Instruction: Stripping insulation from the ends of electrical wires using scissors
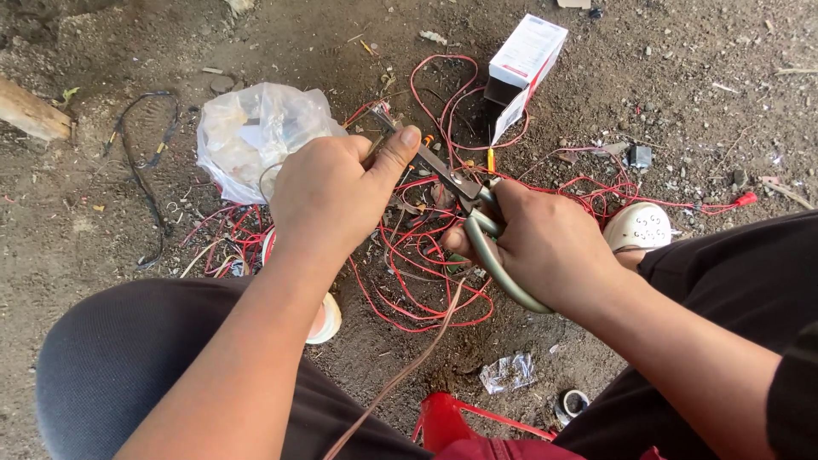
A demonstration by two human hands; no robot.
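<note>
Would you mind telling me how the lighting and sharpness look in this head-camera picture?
Head view: soft, even daylight with no hard shadows; the left hand, right hand and scissors are sharp; mild glare on the clear plastic bag and the white box; the trousers at the lower edge look slightly soft.

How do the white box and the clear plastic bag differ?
The white box is rigid, opaque and straight-edged with an end flap hanging open; the plastic bag is soft, crumpled and see-through. The box lies beyond the right hand, the bag behind the left hand. Both rest on the dirt ground among red wires.
</note>
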